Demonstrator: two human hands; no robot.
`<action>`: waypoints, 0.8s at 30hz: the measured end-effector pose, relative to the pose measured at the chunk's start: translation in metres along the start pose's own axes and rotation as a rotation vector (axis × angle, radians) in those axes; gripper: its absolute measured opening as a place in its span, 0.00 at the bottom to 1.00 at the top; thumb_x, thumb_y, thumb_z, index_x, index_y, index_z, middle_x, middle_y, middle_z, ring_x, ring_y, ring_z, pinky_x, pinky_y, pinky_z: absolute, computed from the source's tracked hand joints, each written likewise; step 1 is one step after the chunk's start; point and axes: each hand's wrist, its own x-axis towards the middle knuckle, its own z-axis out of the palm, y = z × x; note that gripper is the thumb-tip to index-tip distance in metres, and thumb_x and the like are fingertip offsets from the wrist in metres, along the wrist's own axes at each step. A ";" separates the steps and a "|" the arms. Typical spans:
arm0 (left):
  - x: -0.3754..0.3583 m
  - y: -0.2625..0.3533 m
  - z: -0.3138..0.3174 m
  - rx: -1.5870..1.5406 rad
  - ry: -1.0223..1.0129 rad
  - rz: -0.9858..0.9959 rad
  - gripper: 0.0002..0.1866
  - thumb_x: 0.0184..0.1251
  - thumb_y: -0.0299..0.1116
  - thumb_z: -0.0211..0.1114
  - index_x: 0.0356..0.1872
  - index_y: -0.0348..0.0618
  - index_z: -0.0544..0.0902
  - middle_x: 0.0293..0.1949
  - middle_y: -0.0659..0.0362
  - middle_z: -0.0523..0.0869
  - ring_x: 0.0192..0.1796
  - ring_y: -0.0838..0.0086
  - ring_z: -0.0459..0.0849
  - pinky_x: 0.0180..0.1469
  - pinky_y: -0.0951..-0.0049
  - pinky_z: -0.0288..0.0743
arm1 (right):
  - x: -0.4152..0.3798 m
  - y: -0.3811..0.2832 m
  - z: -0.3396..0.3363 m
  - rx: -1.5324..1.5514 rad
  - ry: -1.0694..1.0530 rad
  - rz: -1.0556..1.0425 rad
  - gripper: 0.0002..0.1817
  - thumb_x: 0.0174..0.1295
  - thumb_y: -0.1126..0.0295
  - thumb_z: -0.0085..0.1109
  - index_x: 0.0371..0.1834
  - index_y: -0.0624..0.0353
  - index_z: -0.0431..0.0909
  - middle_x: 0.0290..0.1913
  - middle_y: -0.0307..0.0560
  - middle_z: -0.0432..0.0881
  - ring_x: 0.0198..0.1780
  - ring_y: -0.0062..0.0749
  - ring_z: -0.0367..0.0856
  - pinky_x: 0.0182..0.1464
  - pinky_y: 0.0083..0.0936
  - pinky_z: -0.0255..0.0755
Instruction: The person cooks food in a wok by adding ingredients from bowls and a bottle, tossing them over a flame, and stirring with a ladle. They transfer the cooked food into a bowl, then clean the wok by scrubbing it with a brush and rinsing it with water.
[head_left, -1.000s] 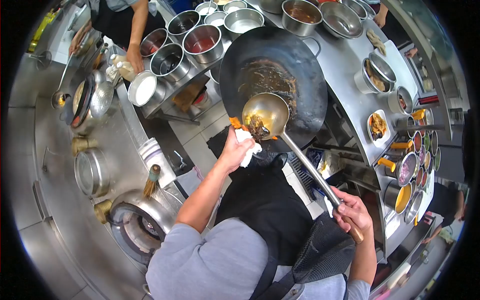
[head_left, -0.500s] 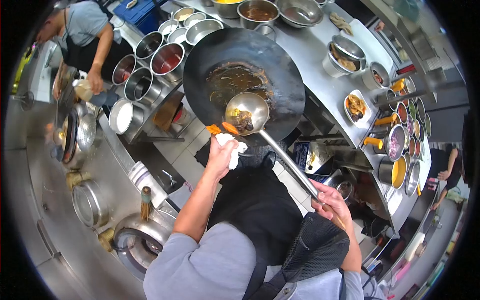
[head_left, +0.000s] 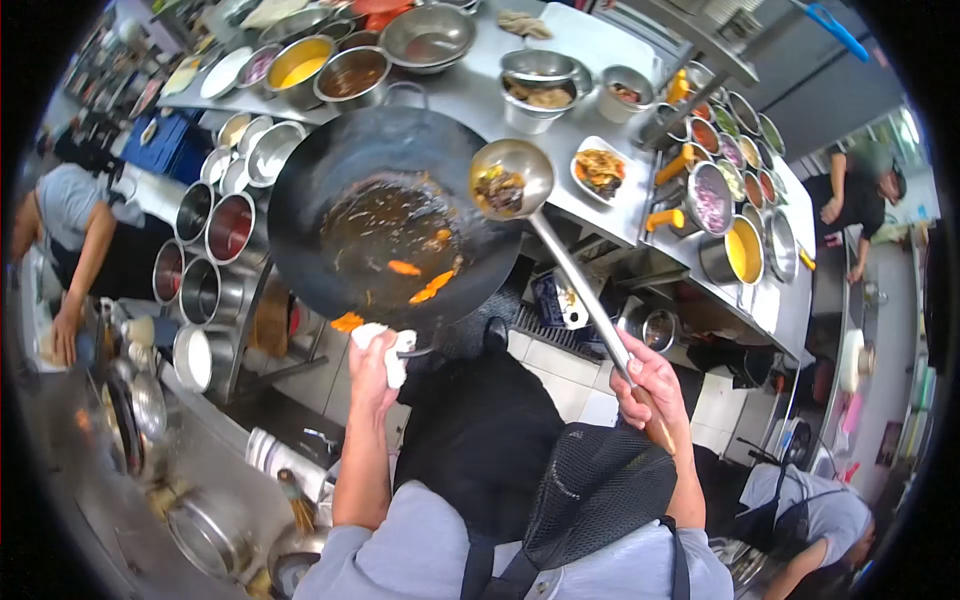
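Observation:
A white cloth (head_left: 383, 350) is bunched in my closed left hand (head_left: 370, 375), at the near rim of a large black wok (head_left: 300, 235). Beside the cloth an orange slice (head_left: 347, 322) sits on the rim. Brown, glossy residue and a few orange pieces (head_left: 432, 288) lie in the wok's bottom. My right hand (head_left: 648, 385) is wrapped around the long handle of a steel ladle (head_left: 570, 265). Dark and yellow bits of food (head_left: 498, 190) fill part of the ladle's bowl, which hangs over the wok's right edge. Right of the bowl, a white dish (head_left: 603, 195) holds cooked food.
Steel pots (head_left: 228, 228) of sauces stand left of the wok. Bowls (head_left: 430, 38) line the counter behind it, and several ingredient containers (head_left: 743, 250) are on the right. One co-worker (head_left: 80, 220) is at the left; another (head_left: 810, 510) bends at lower right.
The ladle has moved right, from over the wok's middle to its right edge, uncovering orange pieces in the wok. The camera view has turned right. The left hand still holds the cloth at the rim.

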 end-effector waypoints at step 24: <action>-0.010 0.003 0.020 0.031 -0.045 -0.038 0.06 0.66 0.26 0.61 0.40 0.44 0.74 0.30 0.61 0.79 0.27 0.75 0.82 0.25 0.75 0.75 | 0.064 -0.025 -0.049 -0.778 0.506 -0.386 0.32 0.69 0.72 0.58 0.76 0.64 0.61 0.22 0.37 0.76 0.15 0.18 0.73 0.17 0.20 0.67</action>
